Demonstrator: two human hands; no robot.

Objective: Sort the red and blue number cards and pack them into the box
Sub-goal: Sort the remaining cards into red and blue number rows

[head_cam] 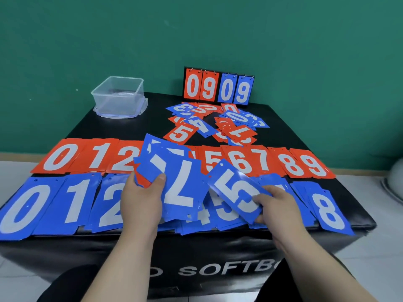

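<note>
We work from a single view, a wide-angle camera worn on the head. It looks forward and steeply down across the black padded block [218,245] toward the green wall [196,29] behind it. We sit close: both forearms enter from the bottom edge, and the left hand [141,199] and right hand [277,205] lie low in the middle. The block's top spans nearly the whole width.

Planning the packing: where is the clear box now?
In the head view, the clear plastic box sits at the far left of the black table, left of the standing scoreboard.
</note>
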